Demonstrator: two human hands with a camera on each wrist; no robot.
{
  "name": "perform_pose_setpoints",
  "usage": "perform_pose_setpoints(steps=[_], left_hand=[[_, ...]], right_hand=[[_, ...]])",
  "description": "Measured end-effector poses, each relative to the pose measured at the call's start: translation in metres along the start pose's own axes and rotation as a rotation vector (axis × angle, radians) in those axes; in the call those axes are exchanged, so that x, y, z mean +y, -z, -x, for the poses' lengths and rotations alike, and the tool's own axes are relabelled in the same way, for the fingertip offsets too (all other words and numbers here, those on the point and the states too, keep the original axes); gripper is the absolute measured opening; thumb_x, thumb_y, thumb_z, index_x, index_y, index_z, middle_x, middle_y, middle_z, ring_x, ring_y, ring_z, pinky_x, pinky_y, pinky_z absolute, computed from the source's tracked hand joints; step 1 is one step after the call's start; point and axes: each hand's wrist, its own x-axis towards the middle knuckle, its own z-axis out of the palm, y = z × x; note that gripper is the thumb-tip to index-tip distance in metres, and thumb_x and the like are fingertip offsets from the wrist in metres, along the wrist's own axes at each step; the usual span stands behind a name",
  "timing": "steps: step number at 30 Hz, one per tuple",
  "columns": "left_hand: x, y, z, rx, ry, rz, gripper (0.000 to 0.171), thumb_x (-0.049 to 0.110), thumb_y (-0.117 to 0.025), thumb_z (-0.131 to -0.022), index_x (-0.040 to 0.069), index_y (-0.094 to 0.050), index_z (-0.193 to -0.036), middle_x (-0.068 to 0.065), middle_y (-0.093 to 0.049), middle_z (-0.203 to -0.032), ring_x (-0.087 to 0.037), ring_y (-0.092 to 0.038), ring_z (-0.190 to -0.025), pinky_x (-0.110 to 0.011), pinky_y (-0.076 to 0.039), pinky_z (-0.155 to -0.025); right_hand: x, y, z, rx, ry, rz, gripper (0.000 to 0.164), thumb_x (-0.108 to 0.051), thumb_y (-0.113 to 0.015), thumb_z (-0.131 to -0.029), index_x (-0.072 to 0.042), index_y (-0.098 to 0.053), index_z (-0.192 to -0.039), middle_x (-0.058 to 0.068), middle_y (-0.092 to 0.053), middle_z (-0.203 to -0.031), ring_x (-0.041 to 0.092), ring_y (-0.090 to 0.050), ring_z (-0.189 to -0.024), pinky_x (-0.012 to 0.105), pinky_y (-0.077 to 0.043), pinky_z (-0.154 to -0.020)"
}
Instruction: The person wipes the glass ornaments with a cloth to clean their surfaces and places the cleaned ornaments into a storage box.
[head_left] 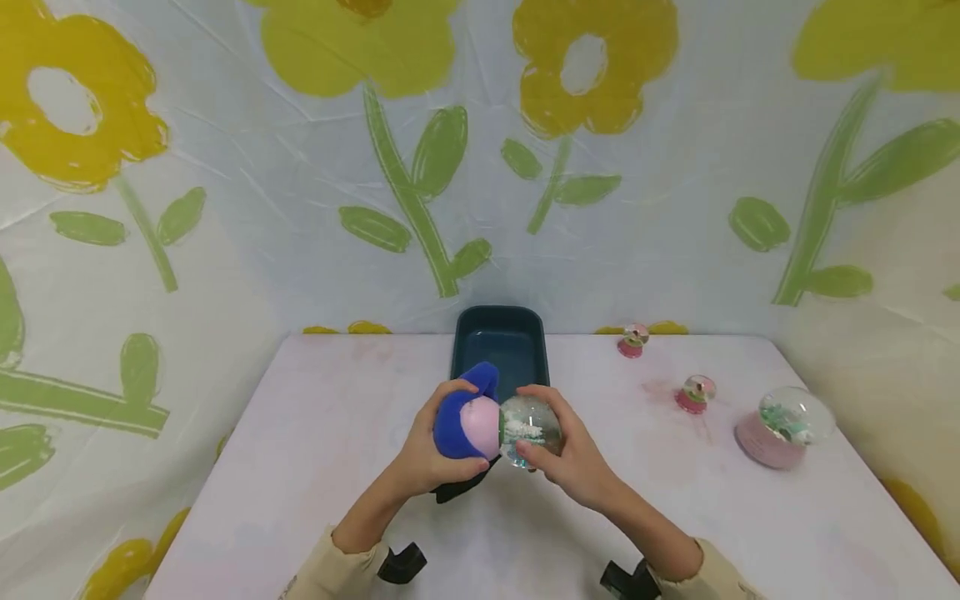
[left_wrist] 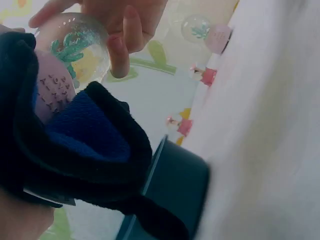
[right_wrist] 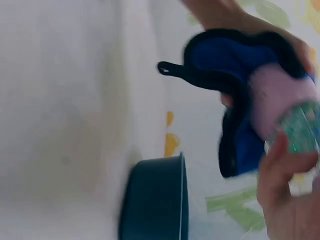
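Observation:
Both hands hold a snow globe (head_left: 528, 429) tipped on its side above the table, in front of a dark teal bin (head_left: 501, 350). My left hand (head_left: 423, 458) grips its pink base (left_wrist: 52, 87) through a blue cloth (head_left: 450, 429). Dark edging and a hanging loop show on the cloth in the right wrist view. Fingers and thumb of my right hand (head_left: 581, 462) curl round the clear glass dome. Green cactus shapes show inside the dome in the left wrist view. The cloth hides part of the base.
Toward the right of the white table (head_left: 300, 467) stands another snow globe with a pink base (head_left: 780, 433). Two small globes with red-pink bases, one nearer (head_left: 695, 393) and one farther back (head_left: 632, 342), stand left of it. A flower-printed sheet (head_left: 247, 208) hangs behind the table.

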Motion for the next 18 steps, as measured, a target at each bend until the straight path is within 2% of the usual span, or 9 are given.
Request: perform_pose_setpoints(steps=[2, 6, 9, 12, 14, 18], left_hand=[[-0.001, -0.001, -0.002, -0.019, -0.023, -0.001, 0.072, 0.022, -0.083, -0.075, 0.014, -0.041, -0.133, -0.017, -0.041, -0.137, -0.04, -0.05, -0.113, -0.046, -0.054, -0.08], [-0.001, -0.001, -0.003, -0.083, -0.023, 0.025, 0.07, 0.02, -0.082, -0.076, 0.013, -0.04, -0.132, -0.017, -0.04, -0.138, -0.039, -0.047, -0.117, -0.047, -0.053, -0.081], [0.002, 0.001, -0.004, -0.136, -0.044, 0.012, 0.066, 0.022, -0.082, -0.077, 0.013, -0.043, -0.13, -0.015, -0.04, -0.138, -0.039, -0.044, -0.121, -0.048, -0.053, -0.082], [0.005, 0.003, -0.006, -0.19, -0.077, -0.017, 0.063, 0.025, -0.082, -0.076, 0.012, -0.047, -0.127, -0.013, -0.041, -0.138, -0.039, -0.042, -0.123, -0.048, -0.052, -0.084], [0.006, 0.004, -0.007, -0.223, -0.079, -0.02, 0.062, 0.025, -0.082, -0.076, 0.011, -0.049, -0.126, -0.012, -0.042, -0.137, -0.037, -0.043, -0.123, -0.049, -0.052, -0.085], [0.003, 0.005, -0.006, -0.265, -0.055, 0.029, 0.06, 0.023, -0.081, -0.077, 0.009, -0.048, -0.125, -0.013, -0.044, -0.135, -0.037, -0.045, -0.122, -0.05, -0.052, -0.085]], right_hand=[[0.001, 0.0, 0.001, 0.038, 0.006, 0.05, 0.061, 0.0, -0.072, -0.083, -0.011, -0.044, -0.135, 0.016, -0.049, -0.124, 0.032, -0.054, -0.095, 0.036, -0.057, -0.061], [0.006, -0.001, 0.004, 0.069, 0.122, 0.188, 0.069, -0.001, -0.083, -0.069, -0.006, -0.048, -0.129, 0.016, -0.054, -0.121, 0.027, -0.055, -0.097, 0.034, -0.056, -0.066], [0.004, 0.002, 0.006, 0.031, 0.206, 0.282, 0.074, -0.007, -0.088, -0.064, -0.008, -0.051, -0.127, 0.011, -0.054, -0.12, 0.024, -0.055, -0.099, 0.033, -0.056, -0.071], [-0.001, 0.006, 0.008, -0.024, 0.281, 0.392, 0.074, -0.018, -0.09, -0.064, -0.015, -0.054, -0.128, 0.006, -0.051, -0.122, 0.02, -0.058, -0.097, 0.03, -0.055, -0.074], [-0.004, 0.008, 0.009, -0.057, 0.368, 0.526, 0.069, -0.028, -0.088, -0.068, -0.019, -0.055, -0.128, 0.006, -0.05, -0.123, 0.019, -0.062, -0.092, 0.028, -0.055, -0.072], [-0.007, 0.012, 0.008, -0.117, 0.628, 0.821, 0.062, -0.045, -0.083, -0.07, -0.024, -0.06, -0.123, 0.013, -0.054, -0.123, 0.023, -0.066, -0.087, 0.031, -0.057, -0.066]])
